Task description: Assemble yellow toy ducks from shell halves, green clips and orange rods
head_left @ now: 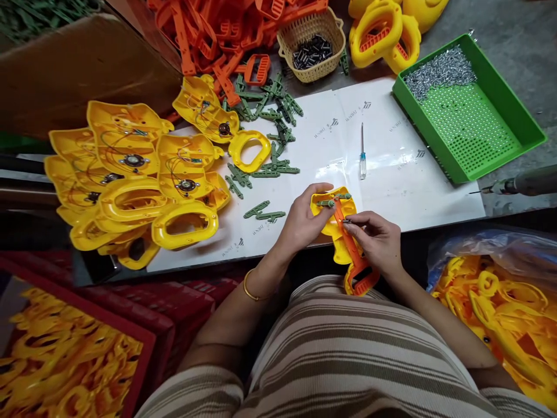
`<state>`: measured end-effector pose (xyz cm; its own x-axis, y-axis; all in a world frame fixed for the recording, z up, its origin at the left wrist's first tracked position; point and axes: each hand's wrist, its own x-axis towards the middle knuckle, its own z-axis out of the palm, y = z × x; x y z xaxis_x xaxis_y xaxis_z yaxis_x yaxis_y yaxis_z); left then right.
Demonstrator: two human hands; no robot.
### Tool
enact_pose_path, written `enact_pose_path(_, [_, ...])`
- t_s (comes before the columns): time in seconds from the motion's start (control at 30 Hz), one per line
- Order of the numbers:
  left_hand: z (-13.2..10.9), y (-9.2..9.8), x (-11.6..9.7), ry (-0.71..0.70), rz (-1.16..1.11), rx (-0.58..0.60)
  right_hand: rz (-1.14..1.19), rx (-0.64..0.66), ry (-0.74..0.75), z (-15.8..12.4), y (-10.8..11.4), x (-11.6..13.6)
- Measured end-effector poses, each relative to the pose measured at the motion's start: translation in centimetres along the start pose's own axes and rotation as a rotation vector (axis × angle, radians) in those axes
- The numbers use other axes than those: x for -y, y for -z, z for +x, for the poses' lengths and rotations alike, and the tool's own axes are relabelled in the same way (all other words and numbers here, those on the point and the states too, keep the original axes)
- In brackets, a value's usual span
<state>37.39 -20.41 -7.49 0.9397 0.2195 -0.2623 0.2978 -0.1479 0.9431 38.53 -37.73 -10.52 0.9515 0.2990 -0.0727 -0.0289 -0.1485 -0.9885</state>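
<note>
At the table's near edge my left hand (pixel 303 217) is closed on the left side of a yellow plastic shell half (pixel 343 249). An orange part with a ribbed grip (pixel 366 283) lies lengthwise in this shell, and green slotted pieces (pixel 343 197) sit across its far end. My right hand (pixel 378 239) is closed, with thumb and forefinger pinching a small dark metallic cylinder (pixel 347 220) over the orange part. Whether it is a spring or a pin is too small to tell. Loose green pieces (pixel 270 216) lie left of my left hand.
Yellow shells with wires (pixel 130 136) are stacked at left. Orange parts (pixel 217 35) and a basket (pixel 311 72) of small dark cylinders stand behind. A screwdriver (pixel 362 165) lies on the white sheet. At right are a green tray (pixel 474 168) of screws and a power driver (pixel 531 181).
</note>
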Motion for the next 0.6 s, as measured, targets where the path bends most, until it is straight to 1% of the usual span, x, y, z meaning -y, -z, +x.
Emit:
enact_pose_path(0.13, [-0.2,-0.1,0.3,0.003,-0.012,-0.013,-0.101,-0.028,0.122,0.1,-0.4,0.0])
enact_pose_path(0.23, [-0.8,-0.4,0.4,0.015,-0.037,-0.059,-0.195,-0.054,0.254,0.1,-0.7,0.3])
enact_pose_path(0.3, [-1.4,-0.5,0.4,0.001,-0.023,-0.083,-0.209,-0.067,0.307,0.2,-0.7,0.5])
enact_pose_path(0.37, [-2.1,-0.6,0.4,-0.041,-0.006,-0.091,-0.178,-0.094,0.295,0.2,-0.8,0.8])
enact_pose_path(0.43, [-2.6,-0.6,0.5,-0.065,-0.022,-0.098,-0.12,-0.118,0.237,0.2,-0.7,0.9])
enact_pose_path(0.53, [-2.8,-0.4,0.8,0.0,-0.075,-0.083,-0.078,-0.086,0.17,0.2,-0.4,0.6])
enact_pose_path(0.57, [-2.7,-0.3,0.9,0.031,-0.079,-0.063,-0.093,-0.056,0.186,0.2,-0.2,0.4])
enact_pose_path(0.6, [-2.7,-0.2,1.0,0.056,-0.074,-0.041,-0.124,-0.02,0.232,0.2,-0.1,0.2])
